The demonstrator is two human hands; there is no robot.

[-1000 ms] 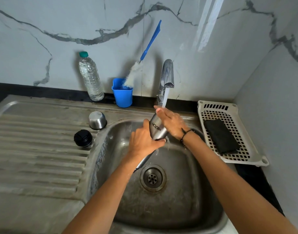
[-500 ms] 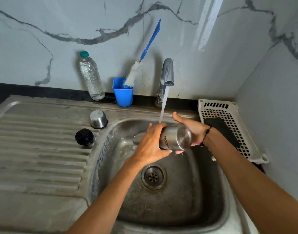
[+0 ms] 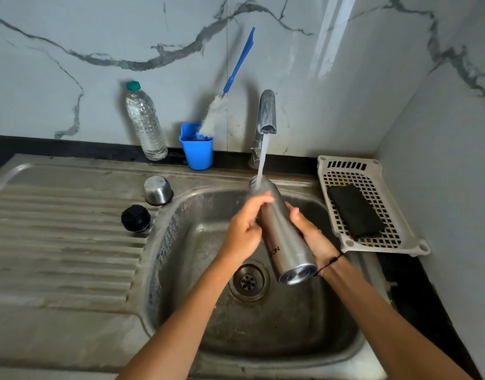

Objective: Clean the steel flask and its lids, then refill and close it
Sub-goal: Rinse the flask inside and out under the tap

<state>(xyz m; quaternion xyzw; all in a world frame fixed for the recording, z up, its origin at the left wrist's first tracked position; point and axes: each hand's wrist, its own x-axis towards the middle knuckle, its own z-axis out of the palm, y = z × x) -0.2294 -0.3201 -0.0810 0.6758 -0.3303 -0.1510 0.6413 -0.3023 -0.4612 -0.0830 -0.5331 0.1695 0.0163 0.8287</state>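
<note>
Under the tap (image 3: 266,112), both hands' fingers (image 3: 259,205) curl round the steel flask (image 3: 284,234) — clamped.

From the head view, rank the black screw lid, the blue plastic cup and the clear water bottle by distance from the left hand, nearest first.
1. Black screw lid, on the drainboard left of the left hand.
2. Blue plastic cup, behind it by the wall.
3. Clear water bottle, further left along the wall.
</note>
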